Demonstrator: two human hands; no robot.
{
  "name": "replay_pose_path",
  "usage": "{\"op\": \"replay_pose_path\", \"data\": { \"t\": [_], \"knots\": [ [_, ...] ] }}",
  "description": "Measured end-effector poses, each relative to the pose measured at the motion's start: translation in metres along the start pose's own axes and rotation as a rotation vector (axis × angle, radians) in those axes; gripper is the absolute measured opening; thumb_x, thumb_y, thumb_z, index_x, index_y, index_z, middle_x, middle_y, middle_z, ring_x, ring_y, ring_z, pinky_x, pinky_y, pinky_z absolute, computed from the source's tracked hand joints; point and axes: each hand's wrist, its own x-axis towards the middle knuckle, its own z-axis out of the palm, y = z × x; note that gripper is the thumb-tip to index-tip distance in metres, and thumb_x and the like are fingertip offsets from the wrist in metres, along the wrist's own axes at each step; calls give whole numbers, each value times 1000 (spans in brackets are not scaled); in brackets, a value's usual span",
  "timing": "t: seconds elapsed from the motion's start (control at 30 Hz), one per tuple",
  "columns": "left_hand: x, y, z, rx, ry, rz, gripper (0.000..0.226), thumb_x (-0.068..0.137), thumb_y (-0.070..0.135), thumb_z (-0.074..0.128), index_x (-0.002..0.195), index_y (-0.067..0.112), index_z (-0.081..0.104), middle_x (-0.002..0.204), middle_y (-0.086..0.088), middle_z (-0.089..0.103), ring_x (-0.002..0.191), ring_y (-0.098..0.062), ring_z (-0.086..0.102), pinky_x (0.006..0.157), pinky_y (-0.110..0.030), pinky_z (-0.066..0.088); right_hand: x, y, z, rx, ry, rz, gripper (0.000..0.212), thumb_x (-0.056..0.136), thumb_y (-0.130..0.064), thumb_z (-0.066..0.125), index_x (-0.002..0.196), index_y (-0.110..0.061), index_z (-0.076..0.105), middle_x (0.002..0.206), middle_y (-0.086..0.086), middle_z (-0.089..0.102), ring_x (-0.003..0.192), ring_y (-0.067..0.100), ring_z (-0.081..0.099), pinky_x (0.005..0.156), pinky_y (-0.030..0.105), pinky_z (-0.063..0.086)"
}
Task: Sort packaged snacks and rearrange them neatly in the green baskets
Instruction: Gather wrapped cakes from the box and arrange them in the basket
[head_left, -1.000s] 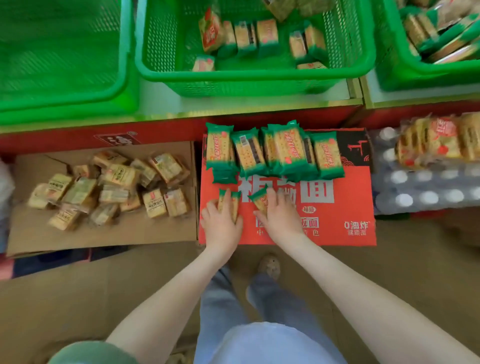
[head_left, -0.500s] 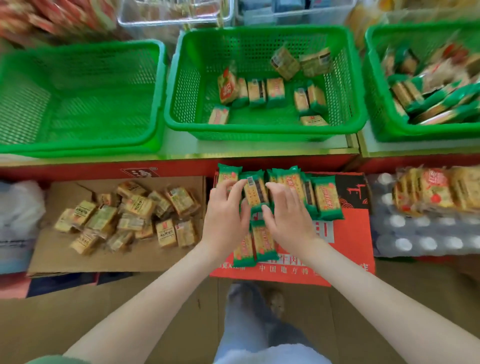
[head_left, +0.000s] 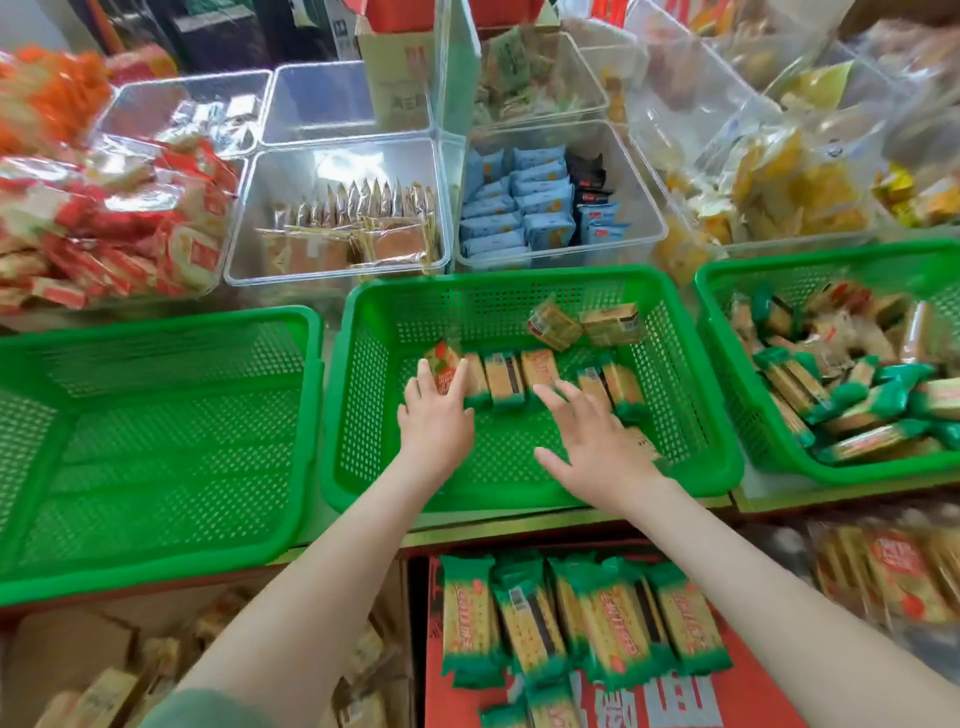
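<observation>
Hands in the middle green basket (head_left: 519, 283).
Left hand (head_left: 436, 423) lies flat, fingers (head_left: 423, 376) straight, tips touching the red-labelled packet (head_left: 441, 366) at the left end of a row of cracker packets (head_left: 511, 379) across the basket floor. Right hand (head_left: 592, 436) hovers spread and holds nothing, near the row's right end. More packets (head_left: 582, 623) lie on the red carton (head_left: 743, 691) below.

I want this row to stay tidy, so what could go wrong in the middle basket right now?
The left hand touches the end of the standing row of packets; a hard push may topple them. The right hand, spread wide, partly covers a flat packet that could get squashed or overlooked.
</observation>
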Motion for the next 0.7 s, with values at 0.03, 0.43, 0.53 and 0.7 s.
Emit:
{"op": "replay_pose_path", "data": {
  "t": [0.03,0.43,0.53,0.7],
  "knots": [
    [14,-1,4,-22,-29,-29,64,100,34,45,154,31,10,158,-24,1,141,-42,16,112,-52,26,14,-2,2,-7,-65,9,68,98,-44,42,152,-27,4,157,7,10,140,28,18,113,44,26],
    [70,-1,23,-107,-133,-74,62,97,24,45,151,39,18,129,-26,38,113,-43,45,97,-45,39,80,7,45,-32,-293,148,81,98,-33,46,152,-29,-15,161,9,-5,146,31,7,116,48,21],
    [49,4,15,-29,-99,102,73,91,21,53,153,32,15,126,-21,44,109,-40,49,91,-43,43,81,4,39,-10,-186,100,92,94,-26,54,150,-30,-19,161,5,-10,148,26,-3,118,44,10],
    [5,15,6,-246,56,293,57,70,0,69,124,-1,48,107,-19,60,95,-39,59,77,-41,47,70,2,16,-43,-103,-127,103,85,-22,60,149,-29,-20,161,-6,-14,143,10,-24,117,37,-17]
  ]
}}
